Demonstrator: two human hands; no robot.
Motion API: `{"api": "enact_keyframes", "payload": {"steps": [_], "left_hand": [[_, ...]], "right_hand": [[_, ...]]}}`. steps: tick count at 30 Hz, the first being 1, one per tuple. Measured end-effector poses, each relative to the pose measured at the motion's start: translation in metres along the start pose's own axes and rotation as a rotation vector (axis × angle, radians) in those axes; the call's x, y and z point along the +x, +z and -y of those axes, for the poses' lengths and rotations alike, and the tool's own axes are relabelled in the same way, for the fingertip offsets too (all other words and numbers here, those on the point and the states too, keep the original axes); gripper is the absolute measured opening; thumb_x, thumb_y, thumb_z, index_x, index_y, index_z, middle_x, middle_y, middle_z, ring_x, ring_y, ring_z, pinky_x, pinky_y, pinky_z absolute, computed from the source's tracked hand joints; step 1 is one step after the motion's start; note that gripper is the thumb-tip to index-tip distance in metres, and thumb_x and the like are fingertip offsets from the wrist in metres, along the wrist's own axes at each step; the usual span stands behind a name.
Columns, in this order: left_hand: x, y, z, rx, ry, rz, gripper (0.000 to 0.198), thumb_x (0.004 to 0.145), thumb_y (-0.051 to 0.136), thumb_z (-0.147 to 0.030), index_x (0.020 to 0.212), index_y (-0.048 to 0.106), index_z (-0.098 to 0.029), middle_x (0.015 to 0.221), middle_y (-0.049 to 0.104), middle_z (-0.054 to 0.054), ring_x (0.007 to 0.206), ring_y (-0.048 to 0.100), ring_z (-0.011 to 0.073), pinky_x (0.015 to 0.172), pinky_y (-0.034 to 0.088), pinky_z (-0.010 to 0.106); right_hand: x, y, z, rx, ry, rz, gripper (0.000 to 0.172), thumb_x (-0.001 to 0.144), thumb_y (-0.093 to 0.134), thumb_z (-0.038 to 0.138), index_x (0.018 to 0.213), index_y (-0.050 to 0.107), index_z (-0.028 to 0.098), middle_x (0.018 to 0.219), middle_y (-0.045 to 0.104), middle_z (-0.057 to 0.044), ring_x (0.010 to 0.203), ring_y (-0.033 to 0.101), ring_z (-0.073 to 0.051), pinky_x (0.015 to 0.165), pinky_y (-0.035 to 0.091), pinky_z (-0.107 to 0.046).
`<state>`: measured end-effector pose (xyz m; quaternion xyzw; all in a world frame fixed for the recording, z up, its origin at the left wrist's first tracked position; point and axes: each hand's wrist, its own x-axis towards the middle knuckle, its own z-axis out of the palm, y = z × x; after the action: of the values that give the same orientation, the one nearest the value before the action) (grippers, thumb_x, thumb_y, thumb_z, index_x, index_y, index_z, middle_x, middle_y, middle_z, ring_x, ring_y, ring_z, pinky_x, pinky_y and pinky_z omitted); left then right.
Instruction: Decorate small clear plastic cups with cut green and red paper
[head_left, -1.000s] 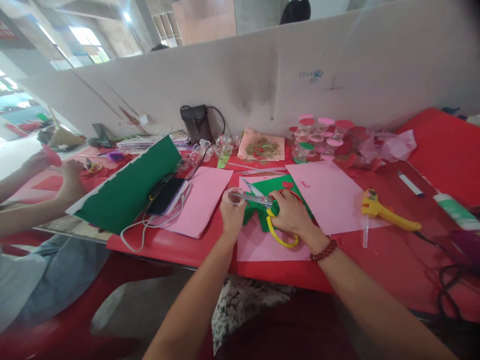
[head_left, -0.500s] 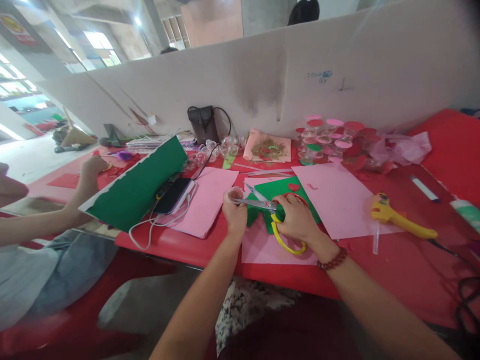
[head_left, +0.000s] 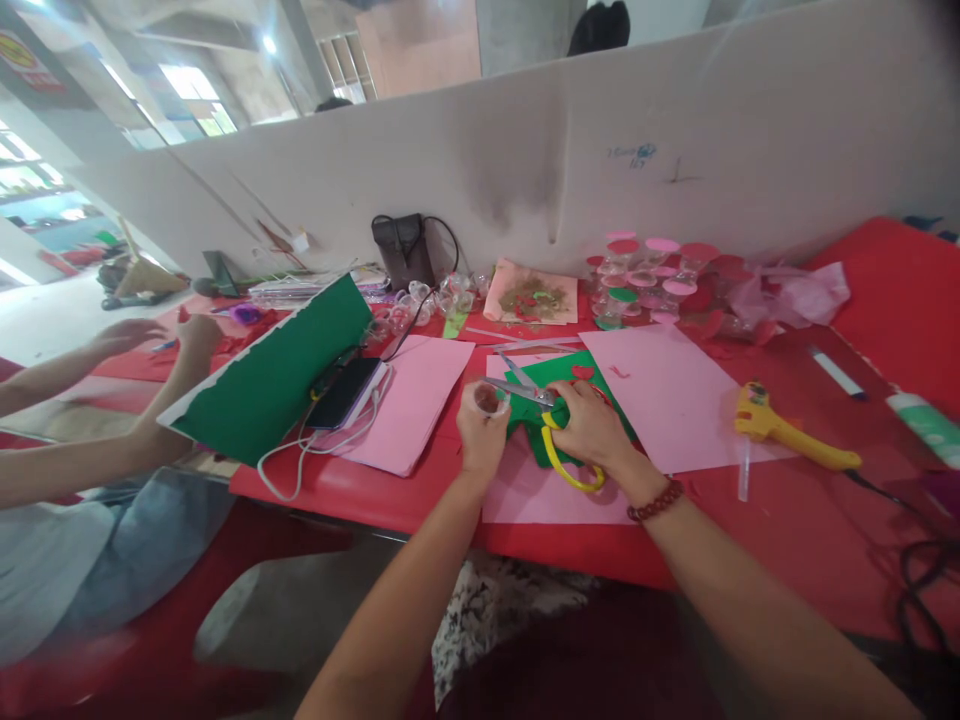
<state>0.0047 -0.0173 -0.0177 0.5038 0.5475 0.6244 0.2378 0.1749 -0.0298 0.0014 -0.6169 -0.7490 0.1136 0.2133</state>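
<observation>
Fingers of my left hand (head_left: 480,437) are wrapped round a small clear plastic cup (head_left: 490,398), its round mouth facing up toward me. My right hand (head_left: 590,425) grips a pair of scissors (head_left: 556,462) with yellow handles. The blades are spread and point left, the nearer one at the cup's rim. Beneath my right hand lies a cut green sheet (head_left: 546,372) on top of pink paper (head_left: 551,502). A small red scrap (head_left: 582,372) rests on the green sheet.
Pink sheets (head_left: 667,400) lie either side. A yellow glue gun (head_left: 795,432) is at right; a phone (head_left: 345,393) with a white cable leans by a green board (head_left: 277,390) at left. Stacked clear cups (head_left: 645,280) stand behind. A co-worker's hands (head_left: 196,335) are at far left.
My left hand has moved slightly right and turned the cup so its mouth shows more. The scissors stay spread beside it. A co-worker's other hand has come further into view at left.
</observation>
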Motion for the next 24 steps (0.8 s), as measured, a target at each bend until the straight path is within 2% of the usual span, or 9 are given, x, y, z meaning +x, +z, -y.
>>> {"api": "enact_keyframes", "payload": {"steps": [5,12,24], "left_hand": [[0.005,0.003,0.002,-0.031,-0.037,-0.032,0.022,0.065,0.063,-0.010,0.084,0.055,-0.020,0.073,0.060,-0.002,0.066,0.057,0.0138,0.065,0.045,0.027],[0.010,-0.005,0.003,-0.003,0.031,-0.095,0.026,0.061,0.057,-0.005,0.083,0.055,-0.019,0.076,0.061,0.000,0.069,0.058,0.0145,0.069,0.046,0.028],[0.006,-0.005,0.005,-0.089,0.081,0.032,0.027,0.063,0.063,-0.012,0.088,0.055,-0.019,0.081,0.063,0.000,0.072,0.060,0.0144,0.070,0.048,0.028]], "right_hand": [[-0.003,0.000,0.003,0.010,-0.045,-0.018,0.051,0.071,0.062,0.025,0.122,0.057,0.024,0.114,0.058,-0.009,0.103,0.058,-0.025,0.078,0.045,-0.031],[-0.013,-0.003,0.016,-0.027,-0.064,0.065,0.050,0.071,0.063,0.026,0.121,0.057,0.022,0.113,0.058,-0.011,0.106,0.057,-0.028,0.081,0.044,-0.034],[-0.012,-0.004,0.010,-0.010,-0.063,0.039,0.049,0.068,0.063,0.022,0.117,0.058,0.022,0.109,0.057,-0.010,0.101,0.058,-0.026,0.080,0.044,-0.032]]}}
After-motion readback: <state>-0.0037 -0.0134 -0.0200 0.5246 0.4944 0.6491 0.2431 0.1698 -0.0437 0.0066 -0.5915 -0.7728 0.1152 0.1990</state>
